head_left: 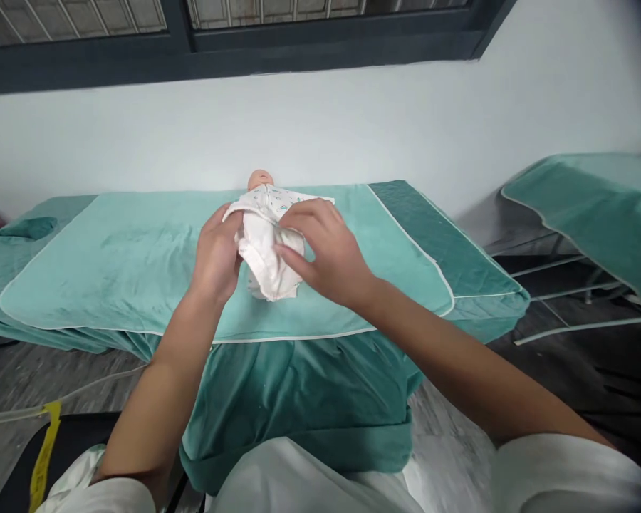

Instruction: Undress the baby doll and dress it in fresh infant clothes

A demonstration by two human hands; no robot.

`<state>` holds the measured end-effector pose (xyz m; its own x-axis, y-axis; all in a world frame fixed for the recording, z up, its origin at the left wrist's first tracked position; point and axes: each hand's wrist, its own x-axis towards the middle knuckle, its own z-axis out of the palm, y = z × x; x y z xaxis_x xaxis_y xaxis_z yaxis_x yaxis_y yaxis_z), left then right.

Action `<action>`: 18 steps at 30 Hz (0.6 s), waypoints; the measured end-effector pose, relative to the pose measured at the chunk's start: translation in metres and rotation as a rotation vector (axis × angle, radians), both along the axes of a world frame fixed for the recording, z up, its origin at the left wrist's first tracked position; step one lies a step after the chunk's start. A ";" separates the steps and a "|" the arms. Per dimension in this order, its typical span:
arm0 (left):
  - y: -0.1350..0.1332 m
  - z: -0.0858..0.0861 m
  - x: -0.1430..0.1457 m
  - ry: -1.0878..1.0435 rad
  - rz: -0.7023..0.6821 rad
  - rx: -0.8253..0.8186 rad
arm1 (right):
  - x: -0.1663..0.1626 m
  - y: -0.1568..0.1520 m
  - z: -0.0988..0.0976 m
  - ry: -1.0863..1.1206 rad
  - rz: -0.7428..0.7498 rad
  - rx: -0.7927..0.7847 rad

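Observation:
A baby doll (260, 179) lies on its back on a light teal mat (112, 263), head toward the wall. It is wrapped in a white cloth (267, 263) with small teal prints near the chest. My left hand (216, 256) grips the left side of the wrap, fingers curled into the fabric. My right hand (325, 249) rests on the right side, with thumb and fingers pinching a fold of the white cloth over the doll's middle.
The mat covers a table draped in darker teal fabric (310, 399). A small teal cushion (29, 228) lies at the far left. Another teal-covered table (592, 214) stands at the right. A white wall and dark window frame are behind.

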<state>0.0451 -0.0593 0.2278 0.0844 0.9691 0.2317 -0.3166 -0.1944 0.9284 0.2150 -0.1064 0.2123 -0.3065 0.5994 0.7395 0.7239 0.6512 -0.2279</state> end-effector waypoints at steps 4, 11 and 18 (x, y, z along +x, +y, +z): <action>-0.007 0.022 -0.005 -0.117 -0.009 0.066 | -0.005 -0.010 0.009 -0.377 0.042 0.047; 0.016 0.025 -0.014 0.033 0.223 0.355 | 0.019 0.031 0.038 -0.046 0.047 -0.259; 0.041 0.007 -0.001 0.186 -0.245 0.263 | 0.023 0.068 0.052 0.488 0.474 -0.561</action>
<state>0.0444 -0.0183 0.2351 0.3697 0.8245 0.4284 -0.2145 -0.3728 0.9028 0.2377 -0.0385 0.2647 -0.3421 0.8034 0.4874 0.1443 0.5575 -0.8175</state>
